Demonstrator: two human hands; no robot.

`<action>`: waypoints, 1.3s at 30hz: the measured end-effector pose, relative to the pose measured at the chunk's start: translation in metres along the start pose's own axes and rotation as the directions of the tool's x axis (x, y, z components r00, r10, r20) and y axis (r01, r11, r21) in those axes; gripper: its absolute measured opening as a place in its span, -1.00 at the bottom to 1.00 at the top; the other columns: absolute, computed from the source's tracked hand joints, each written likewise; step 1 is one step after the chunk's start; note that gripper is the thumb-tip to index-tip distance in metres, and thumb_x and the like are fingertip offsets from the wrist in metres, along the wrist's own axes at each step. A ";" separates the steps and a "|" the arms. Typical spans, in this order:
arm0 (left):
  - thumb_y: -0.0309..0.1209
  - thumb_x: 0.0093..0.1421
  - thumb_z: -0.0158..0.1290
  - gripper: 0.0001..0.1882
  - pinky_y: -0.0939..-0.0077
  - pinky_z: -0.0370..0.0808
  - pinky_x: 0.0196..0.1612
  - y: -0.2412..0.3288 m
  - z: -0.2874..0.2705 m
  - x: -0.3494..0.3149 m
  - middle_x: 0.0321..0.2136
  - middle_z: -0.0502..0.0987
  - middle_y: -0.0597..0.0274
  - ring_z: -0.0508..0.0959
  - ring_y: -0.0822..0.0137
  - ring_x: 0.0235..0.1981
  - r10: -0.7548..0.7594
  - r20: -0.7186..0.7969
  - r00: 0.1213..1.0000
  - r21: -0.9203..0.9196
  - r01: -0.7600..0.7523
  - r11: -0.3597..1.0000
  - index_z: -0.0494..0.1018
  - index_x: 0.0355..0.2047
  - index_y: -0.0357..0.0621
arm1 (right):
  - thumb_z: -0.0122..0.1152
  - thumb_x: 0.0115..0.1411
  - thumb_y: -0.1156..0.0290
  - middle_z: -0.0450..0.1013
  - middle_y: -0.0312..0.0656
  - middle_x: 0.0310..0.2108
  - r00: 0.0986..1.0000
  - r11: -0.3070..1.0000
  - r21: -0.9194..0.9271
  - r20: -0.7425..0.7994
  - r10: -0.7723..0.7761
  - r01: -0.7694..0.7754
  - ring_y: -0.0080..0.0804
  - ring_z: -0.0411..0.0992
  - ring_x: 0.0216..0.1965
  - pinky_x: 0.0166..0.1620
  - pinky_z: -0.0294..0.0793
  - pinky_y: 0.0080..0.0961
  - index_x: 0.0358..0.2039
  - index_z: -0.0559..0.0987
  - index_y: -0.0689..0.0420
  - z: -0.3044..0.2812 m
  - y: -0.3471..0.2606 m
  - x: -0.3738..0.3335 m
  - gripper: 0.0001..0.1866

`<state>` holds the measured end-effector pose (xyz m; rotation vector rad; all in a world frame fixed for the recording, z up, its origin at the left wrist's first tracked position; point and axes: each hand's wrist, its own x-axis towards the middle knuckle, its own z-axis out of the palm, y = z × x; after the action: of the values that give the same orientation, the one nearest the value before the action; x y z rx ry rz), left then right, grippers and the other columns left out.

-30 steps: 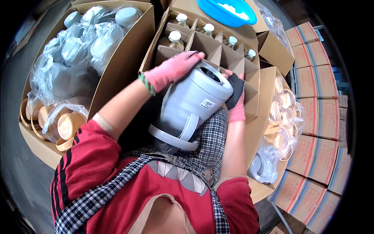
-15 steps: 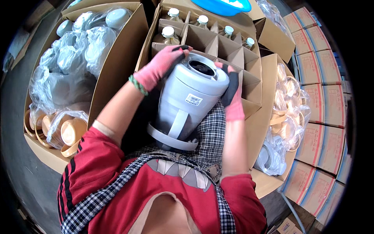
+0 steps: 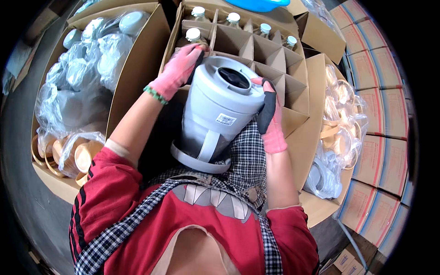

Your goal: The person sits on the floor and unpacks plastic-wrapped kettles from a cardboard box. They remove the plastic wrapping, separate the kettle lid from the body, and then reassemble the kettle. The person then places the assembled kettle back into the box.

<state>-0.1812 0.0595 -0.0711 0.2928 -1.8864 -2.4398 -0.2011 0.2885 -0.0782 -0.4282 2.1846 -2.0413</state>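
A grey plastic jug-shaped flask body (image 3: 204, 117) stands tilted in my lap, its round dark opening facing up. It has a strap-like side handle, a ring at its lower end and a barcode sticker. My right hand (image 3: 271, 118), in a pink and black glove, grips its upper rim from the right, thumb on top. My left hand (image 3: 178, 71), gloved alike, is off the flask body at the carton's near edge. Its partly hidden fingers reach beside a white-capped glass bottle (image 3: 193, 35); whether they touch it is unclear.
A divided carton (image 3: 300, 87) ahead holds several capped bottles among cardboard cells. On the left, an open carton (image 3: 130, 68) holds bagged grey and tan plastic parts. Another carton (image 3: 316, 98) with bagged parts stands at right, beside stacked boxes (image 3: 376, 160). A blue basin (image 3: 259, 4) lies at the far edge.
My left hand has left the flask body's top and moved up and left toward the front-left bottle. The flask body has shifted slightly left, still in my right hand.
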 end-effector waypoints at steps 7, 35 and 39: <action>-0.08 0.03 -0.05 -0.53 0.22 0.22 -0.06 0.019 0.062 -0.057 -0.24 0.37 -0.11 0.35 -0.02 -0.17 0.550 0.158 0.820 0.727 -0.473 0.497 0.42 -0.28 -0.29 | -0.25 0.16 -0.09 0.39 -0.23 -0.35 0.877 0.617 0.627 0.397 0.273 -0.476 -0.50 0.36 -0.31 -0.17 0.34 -0.57 -0.11 0.35 0.26 -0.014 0.021 0.066 -0.38; -0.26 0.18 -0.12 -0.58 0.62 0.32 -0.10 -0.008 0.010 -0.005 -0.15 0.41 0.25 0.39 0.52 -0.18 0.256 0.237 0.937 0.180 -0.301 0.937 0.29 -0.05 -0.33 | -0.17 0.07 0.36 0.42 -0.14 -0.26 0.992 0.994 -0.062 0.086 0.093 -0.087 -0.43 0.33 -0.21 -0.11 0.24 -0.60 -0.30 0.49 0.29 0.002 -0.008 0.006 -0.67; -0.18 0.11 -0.04 -0.44 0.52 0.24 0.05 -0.021 -0.006 0.011 -0.08 0.35 0.14 0.34 0.37 -0.06 0.058 0.375 0.925 -0.286 0.056 0.957 0.20 0.02 -0.30 | -0.15 0.07 0.48 0.38 -0.12 -0.19 0.992 0.980 -0.177 0.100 -0.077 0.094 -0.42 0.29 -0.13 -0.05 0.21 -0.59 -0.25 0.47 0.27 0.001 -0.021 -0.008 -0.72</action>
<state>-0.1889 0.0575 -0.0940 -0.2130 -1.5882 -2.8914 -0.1904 0.2888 -0.0587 -0.6345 2.3428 -1.8271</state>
